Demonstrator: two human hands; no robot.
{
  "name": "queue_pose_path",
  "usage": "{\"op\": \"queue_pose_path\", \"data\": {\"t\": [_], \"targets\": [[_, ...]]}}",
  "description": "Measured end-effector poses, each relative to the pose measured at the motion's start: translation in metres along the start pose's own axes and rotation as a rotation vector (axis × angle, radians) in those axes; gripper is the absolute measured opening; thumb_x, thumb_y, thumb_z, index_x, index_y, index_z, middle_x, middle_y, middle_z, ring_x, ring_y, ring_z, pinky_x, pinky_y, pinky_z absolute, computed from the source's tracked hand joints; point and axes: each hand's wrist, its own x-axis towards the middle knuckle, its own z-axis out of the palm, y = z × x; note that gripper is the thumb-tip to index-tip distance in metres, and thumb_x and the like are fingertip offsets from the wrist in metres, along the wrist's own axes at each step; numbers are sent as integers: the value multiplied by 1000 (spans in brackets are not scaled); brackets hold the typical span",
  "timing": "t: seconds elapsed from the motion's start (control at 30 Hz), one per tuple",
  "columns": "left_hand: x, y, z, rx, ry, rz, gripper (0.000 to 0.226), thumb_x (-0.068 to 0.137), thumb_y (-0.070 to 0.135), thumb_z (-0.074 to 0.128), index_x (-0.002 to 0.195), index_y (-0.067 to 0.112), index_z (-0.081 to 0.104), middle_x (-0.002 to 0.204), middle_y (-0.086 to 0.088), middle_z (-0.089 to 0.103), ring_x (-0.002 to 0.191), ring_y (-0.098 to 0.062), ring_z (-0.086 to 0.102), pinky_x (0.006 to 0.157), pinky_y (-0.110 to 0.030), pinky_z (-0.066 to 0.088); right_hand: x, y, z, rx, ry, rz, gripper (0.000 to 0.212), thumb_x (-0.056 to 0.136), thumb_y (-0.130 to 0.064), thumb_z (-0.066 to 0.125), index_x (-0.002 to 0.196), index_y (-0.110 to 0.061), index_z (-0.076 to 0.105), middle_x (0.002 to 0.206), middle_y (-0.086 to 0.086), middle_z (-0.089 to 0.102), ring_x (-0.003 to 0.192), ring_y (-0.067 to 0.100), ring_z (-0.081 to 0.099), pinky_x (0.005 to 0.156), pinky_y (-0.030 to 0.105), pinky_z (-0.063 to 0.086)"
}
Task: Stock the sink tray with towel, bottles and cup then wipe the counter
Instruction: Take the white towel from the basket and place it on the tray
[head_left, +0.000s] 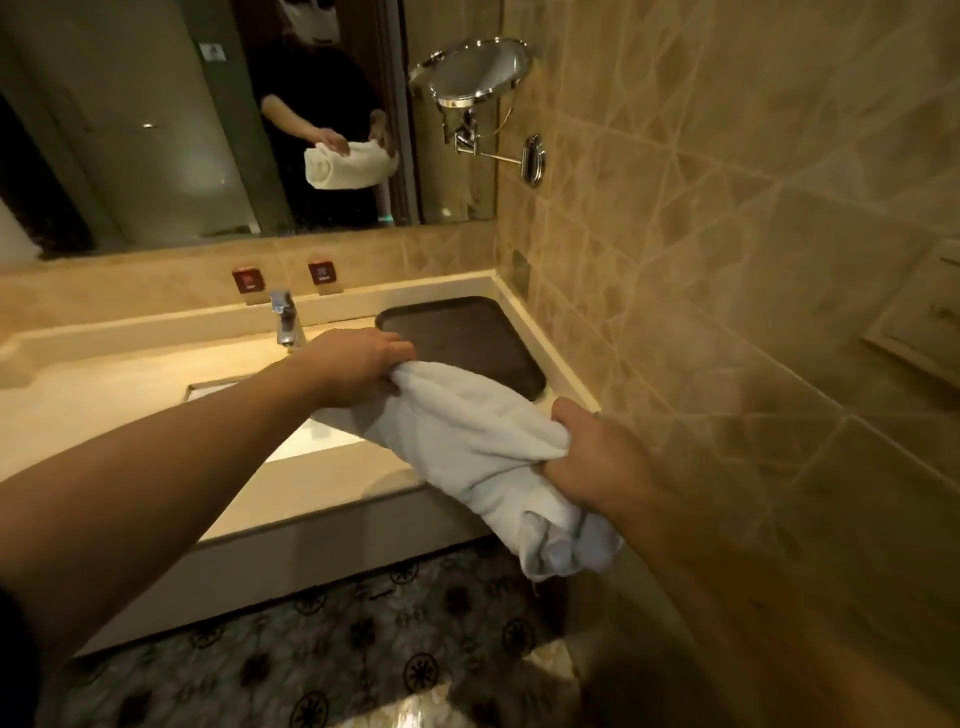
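Note:
A rolled white towel (483, 447) hangs in the air over the counter's right front corner, held at both ends. My left hand (358, 366) grips its far end, just at the near-left edge of the dark brown tray (467, 327). My right hand (597, 457) grips the near end, where loose folds droop past the counter edge. The tray lies flat in the counter's back right corner against the tiled wall and has nothing on it. No bottles or cup are in view.
A chrome faucet (285, 319) stands behind the sink basin (291, 415), left of the tray. The beige counter (104, 395) stretches left. A wall mirror above reflects the person and towel; a round swing-arm mirror (478, 70) juts from the right wall. Patterned floor below.

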Motion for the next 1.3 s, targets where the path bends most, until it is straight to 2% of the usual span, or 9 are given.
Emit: {"op": "queue_pose_path", "data": {"t": [0.13,0.33,0.47,0.57,0.7,0.83,1.0,1.2,1.3], "targets": [[45,-14,3,67,-8,-18,37,91,31,68,126,27,58,119,-1,62,108,-22,58,87,-34,50,36,16,7,5,22,19,35,82,-36,70,81,-30,36,72,-9,47,69,21,51,65,32,37],[130,-47,35,87,19,-3,42,88,31,73,127,34,59,120,3,64,108,-21,60,93,-37,50,99,35,24,48,29,115,26,83,-35,69,90,-28,46,82,-5,59,73,17,57,59,29,40],[207,-80,72,93,34,82,43,89,27,70,129,33,58,124,3,64,110,-22,59,94,-39,49,154,49,38,95,12,227,30,79,-41,73,91,-31,47,85,-8,60,75,14,56,62,28,39],[270,-110,100,73,45,183,40,90,20,64,128,30,58,121,2,65,107,-22,60,91,-39,48,201,55,49,147,-9,334,31,75,-41,75,89,-29,49,84,-9,62,77,14,60,67,33,50],[354,-148,130,41,7,279,43,88,11,57,128,27,58,121,2,64,111,-24,58,91,-41,47,266,62,64,204,-30,452,35,74,-41,76,100,-34,52,93,-10,64,86,17,63,81,40,56],[431,-175,158,20,-32,354,48,89,9,52,134,26,56,132,1,61,118,-26,57,98,-45,45,330,72,80,171,-49,512,32,83,-36,75,108,-28,56,99,-4,65,90,18,63,82,40,56],[504,-195,201,11,-61,395,54,90,8,51,141,25,51,139,1,57,121,-28,56,101,-42,43,388,88,99,43,-64,527,38,91,-33,70,125,-21,56,120,4,64,110,24,62,97,43,52],[534,-194,247,-150,25,320,43,97,20,51,140,24,52,143,-4,55,130,-30,48,110,-45,31,413,104,125,-208,-117,555,55,97,-34,61,146,-21,39,142,7,51,128,25,51,106,39,43],[522,-183,261,-260,226,-28,45,88,36,64,127,17,51,131,-11,57,121,-34,50,97,-49,40,408,101,134,-506,42,292,52,89,-23,71,136,-12,54,134,15,59,122,33,56,104,45,45]]}}
